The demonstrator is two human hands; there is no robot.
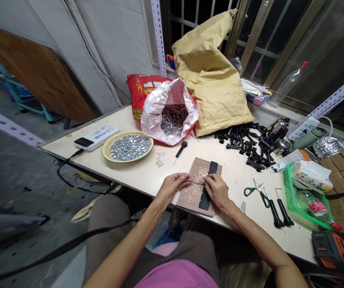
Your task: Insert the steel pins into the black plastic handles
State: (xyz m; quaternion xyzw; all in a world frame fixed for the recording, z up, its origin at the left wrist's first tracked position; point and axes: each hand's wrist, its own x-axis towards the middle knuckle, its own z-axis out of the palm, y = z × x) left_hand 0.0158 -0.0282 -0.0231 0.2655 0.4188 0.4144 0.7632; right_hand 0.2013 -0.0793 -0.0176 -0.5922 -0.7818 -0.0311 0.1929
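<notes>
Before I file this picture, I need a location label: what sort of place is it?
Probably a small workshop: a plate of small metal pieces, an open bag of thin metal rods and a heap of black parts share one worktable.

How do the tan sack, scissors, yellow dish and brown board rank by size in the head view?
Largest to smallest:
1. Tan sack
2. Brown board and yellow dish, unranked: the board sits nearer the camera
3. Scissors

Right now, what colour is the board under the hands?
The board is brown with pale, speckled patches; it shows best in the head view.
</notes>
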